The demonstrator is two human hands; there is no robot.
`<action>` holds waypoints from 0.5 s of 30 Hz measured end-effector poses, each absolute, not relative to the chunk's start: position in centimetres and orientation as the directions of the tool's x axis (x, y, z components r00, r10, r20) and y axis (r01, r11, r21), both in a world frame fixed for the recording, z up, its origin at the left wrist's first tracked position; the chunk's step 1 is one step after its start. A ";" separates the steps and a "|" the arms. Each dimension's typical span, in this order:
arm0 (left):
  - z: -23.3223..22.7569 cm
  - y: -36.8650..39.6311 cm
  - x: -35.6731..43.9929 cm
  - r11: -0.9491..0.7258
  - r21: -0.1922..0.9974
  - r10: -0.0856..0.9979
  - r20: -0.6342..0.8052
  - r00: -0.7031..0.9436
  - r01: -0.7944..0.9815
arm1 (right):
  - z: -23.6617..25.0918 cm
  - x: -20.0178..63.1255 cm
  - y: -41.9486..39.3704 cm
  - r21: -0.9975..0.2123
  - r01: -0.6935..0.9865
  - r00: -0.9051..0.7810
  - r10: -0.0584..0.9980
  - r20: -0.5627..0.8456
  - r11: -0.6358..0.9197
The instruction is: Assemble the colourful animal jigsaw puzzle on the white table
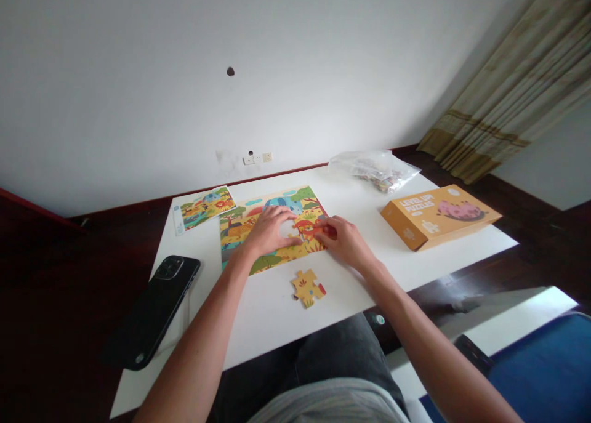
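A colourful animal jigsaw puzzle [237, 231] lies on the white table, mostly joined. My left hand [272, 229] rests over its middle, thumb and fingers spread apart, holding nothing. At the right side, my right hand [344, 238] has its fingertips closed on the edge of a puzzle piece [306, 227] with a red animal on it. Narrow white gaps show around that piece, so it sits slightly apart from its neighbours. Nearer my body lies a loose yellow puzzle piece [308, 288], touched by neither hand. My left hand covers part of the picture.
A printed reference picture [207, 209] lies at the back left, and a black phone [161, 312] along the left edge. An orange puzzle box [438, 217] stands on the right, with a clear plastic bag [378, 169] of pieces behind it. The wall [295, 115] rises beyond the table.
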State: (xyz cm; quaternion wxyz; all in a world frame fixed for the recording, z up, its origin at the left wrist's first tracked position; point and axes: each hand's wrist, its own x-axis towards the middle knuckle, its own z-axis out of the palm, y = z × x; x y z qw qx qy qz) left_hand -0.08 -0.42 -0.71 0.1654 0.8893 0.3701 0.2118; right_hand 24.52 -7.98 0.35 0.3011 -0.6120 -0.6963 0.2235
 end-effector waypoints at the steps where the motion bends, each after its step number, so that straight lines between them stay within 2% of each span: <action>1: -0.7 -0.4 -0.1 -0.672 0.449 0.728 0.255 0.637 0.588 | 0.4 24.5 -8.0 -0.667 0.726 -0.084 0.984 0.155 0.168; 9: -1.1 0.0 -0.1 -0.685 0.445 0.714 0.255 0.652 0.577 | 1.2 25.0 -7.1 -0.556 0.773 -0.291 0.950 0.115 0.304; 15: -1.0 0.3 0.0 -0.674 0.456 0.718 0.224 0.659 0.580 | 3.2 25.7 -3.7 -0.418 0.844 -0.431 0.889 -0.153 0.337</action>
